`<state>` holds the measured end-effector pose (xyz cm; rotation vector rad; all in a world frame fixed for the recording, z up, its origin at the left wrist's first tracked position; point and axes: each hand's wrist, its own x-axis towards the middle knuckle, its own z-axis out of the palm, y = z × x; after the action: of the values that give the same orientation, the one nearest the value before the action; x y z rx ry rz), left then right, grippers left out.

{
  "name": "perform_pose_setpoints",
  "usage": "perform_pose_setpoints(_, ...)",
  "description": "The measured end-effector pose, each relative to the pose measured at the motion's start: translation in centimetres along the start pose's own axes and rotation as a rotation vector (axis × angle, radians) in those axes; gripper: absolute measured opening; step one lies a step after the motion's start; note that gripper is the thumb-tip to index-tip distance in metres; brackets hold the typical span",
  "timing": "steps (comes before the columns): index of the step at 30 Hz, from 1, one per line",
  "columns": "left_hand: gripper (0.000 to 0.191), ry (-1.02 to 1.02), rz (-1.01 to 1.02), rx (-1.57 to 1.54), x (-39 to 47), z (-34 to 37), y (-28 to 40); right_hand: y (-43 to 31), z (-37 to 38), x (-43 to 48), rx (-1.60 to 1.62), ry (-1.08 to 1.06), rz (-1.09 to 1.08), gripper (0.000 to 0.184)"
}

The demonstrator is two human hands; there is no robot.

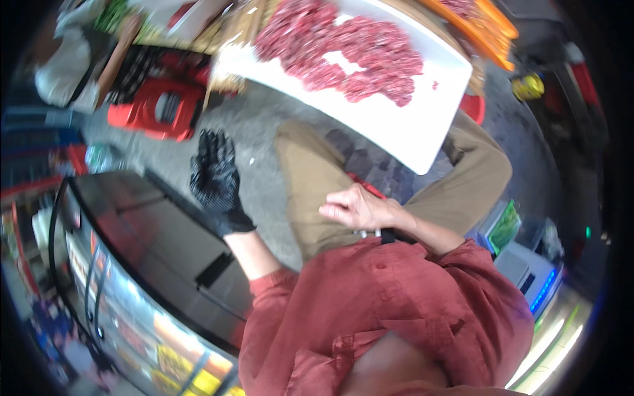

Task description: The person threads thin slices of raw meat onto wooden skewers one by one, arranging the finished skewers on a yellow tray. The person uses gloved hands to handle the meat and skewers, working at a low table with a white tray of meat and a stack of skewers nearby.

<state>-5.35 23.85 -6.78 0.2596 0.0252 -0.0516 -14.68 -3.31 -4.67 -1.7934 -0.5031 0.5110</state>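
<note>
My left hand (215,178) wears a black glove and is held palm up to the left, its fingers straight and nothing in it. Bare, my right hand (356,208) lies at my lap by the belt, with its fingers curled in; no object shows in it, though its underside is hidden. In front of me is a white tray (376,126) with a wide spread of thin-cut raw red meat (342,44). Neither hand touches the tray or the meat.
Left of me stands a glass-fronted display cabinet (148,227). A red plastic stool (153,111) is on the concrete floor near another person (74,69), whose hand is at green leaves (111,17). An orange crate (483,34) is at the far right; a lit device (525,272) sits right.
</note>
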Motion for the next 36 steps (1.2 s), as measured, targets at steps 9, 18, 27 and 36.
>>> perform_pose_setpoints(9, 0.034, -0.276, 0.128, 0.946, 6.6, 7.3, -13.9, -2.0, -18.7, -5.0, -0.838, 0.837, 0.093, 0.013)
perform_pose_setpoints(18, 0.023, -0.396, 0.407, 1.663, 6.8, 6.7, -18.9, 3.1, -32.8, 2.4, -1.063, 0.629, 0.341, 0.02)
perform_pose_setpoints(27, 0.025, -0.324, 0.427, 1.687, 6.0, 7.8, -18.9, 8.4, -36.5, 6.8, -1.185, 0.53, 0.275, 0.011)
perform_pose_setpoints(36, 0.024, -0.285, 0.474, 1.748, 6.2, 7.4, -18.9, 6.1, -34.2, 6.1, -1.323, 0.629, 0.091, 0.012)
